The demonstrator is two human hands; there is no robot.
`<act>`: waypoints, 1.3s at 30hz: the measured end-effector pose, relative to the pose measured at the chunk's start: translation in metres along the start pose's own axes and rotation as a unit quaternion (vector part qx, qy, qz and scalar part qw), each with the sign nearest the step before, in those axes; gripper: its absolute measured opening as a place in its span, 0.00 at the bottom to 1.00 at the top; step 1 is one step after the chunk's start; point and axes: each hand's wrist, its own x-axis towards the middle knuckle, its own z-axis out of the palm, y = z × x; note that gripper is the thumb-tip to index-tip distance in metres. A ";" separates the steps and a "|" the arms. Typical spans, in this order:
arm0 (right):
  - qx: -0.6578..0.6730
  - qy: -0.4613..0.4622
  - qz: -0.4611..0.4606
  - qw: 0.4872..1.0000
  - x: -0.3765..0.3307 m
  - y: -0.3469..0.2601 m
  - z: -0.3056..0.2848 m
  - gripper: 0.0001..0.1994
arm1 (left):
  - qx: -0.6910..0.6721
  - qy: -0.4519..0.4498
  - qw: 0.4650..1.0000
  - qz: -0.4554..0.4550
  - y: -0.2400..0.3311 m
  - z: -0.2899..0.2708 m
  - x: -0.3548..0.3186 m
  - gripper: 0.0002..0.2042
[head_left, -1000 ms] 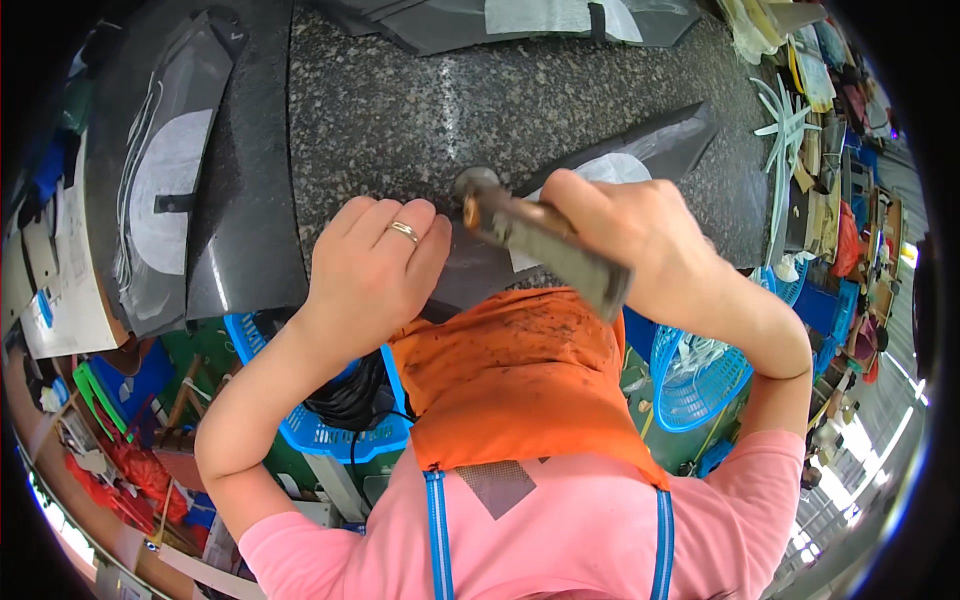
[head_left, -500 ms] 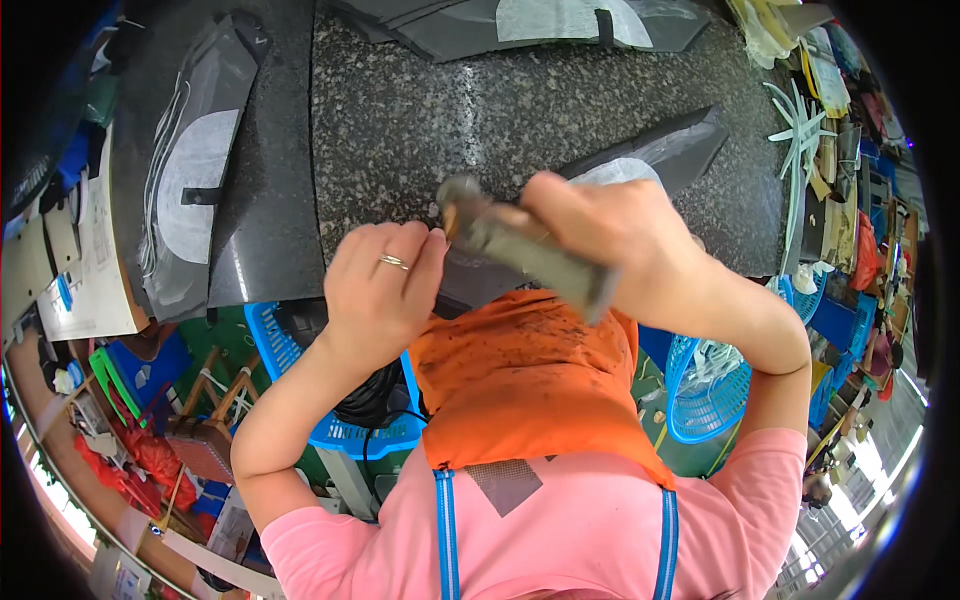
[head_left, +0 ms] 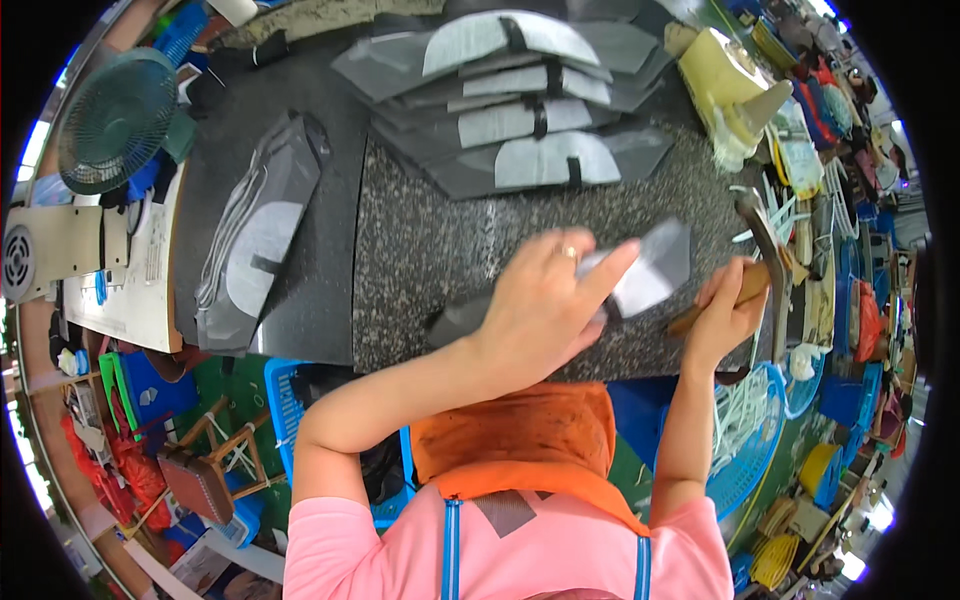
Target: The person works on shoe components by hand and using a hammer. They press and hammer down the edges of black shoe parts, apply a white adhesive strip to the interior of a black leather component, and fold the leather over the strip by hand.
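My left hand, with a ring on one finger, is over a dark grey flat sheet piece with a white patch. The piece is gripped between its thumb and index finger and is blurred; part of it lies hidden under the hand. At the right edge of the stone slab, my right hand is closed round the wooden handle of a hammer. The hammer's long curved metal head points away from me, beside the slab's edge.
A speckled stone slab bears a stack of similar grey pieces at the back. More pieces lie at left, near a green fan. At right stand a yellowish machine part and a blue basket of white strips.
My right hand has moved right with the hammer, away from my left hand. My left hand has moved right onto the piece. The view has shifted, showing more of the far side.
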 end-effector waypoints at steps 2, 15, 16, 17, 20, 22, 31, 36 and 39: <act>0.043 0.009 0.005 0.999 0.006 0.005 -0.004 0.06 | 0.130 0.215 0.965 0.076 -0.008 -0.033 0.047 0.32; -0.026 -0.137 0.035 0.990 0.000 0.005 0.010 0.06 | 0.436 0.047 0.837 -0.326 -0.161 -0.131 -0.100 0.31; -0.055 -0.170 -0.026 0.984 -0.002 0.021 0.009 0.07 | 0.452 0.049 0.848 -0.272 -0.152 -0.130 -0.109 0.28; -0.055 -0.168 -0.020 0.984 -0.010 0.019 0.013 0.07 | 0.454 0.044 0.848 -0.269 -0.140 -0.130 -0.113 0.28; -0.056 -0.319 -0.115 0.939 -0.039 -0.005 0.043 0.11 | 0.399 0.052 0.896 -0.188 -0.107 -0.127 -0.106 0.27; -0.026 -0.424 -0.136 0.895 -0.048 -0.030 0.061 0.13 | 0.404 0.046 0.895 -0.181 -0.106 -0.126 -0.106 0.26; 0.046 -0.521 -0.294 0.800 -0.065 -0.048 0.134 0.14 | 0.231 -0.044 0.939 -0.250 -0.087 -0.137 -0.096 0.13; 0.095 -0.534 -0.354 0.762 -0.085 -0.047 0.168 0.21 | 0.103 -0.102 0.954 -0.261 -0.070 -0.153 -0.100 0.12; 0.087 -0.561 -0.374 0.733 -0.091 -0.042 0.178 0.22 | -0.025 -0.096 0.952 -0.288 -0.063 -0.158 -0.098 0.14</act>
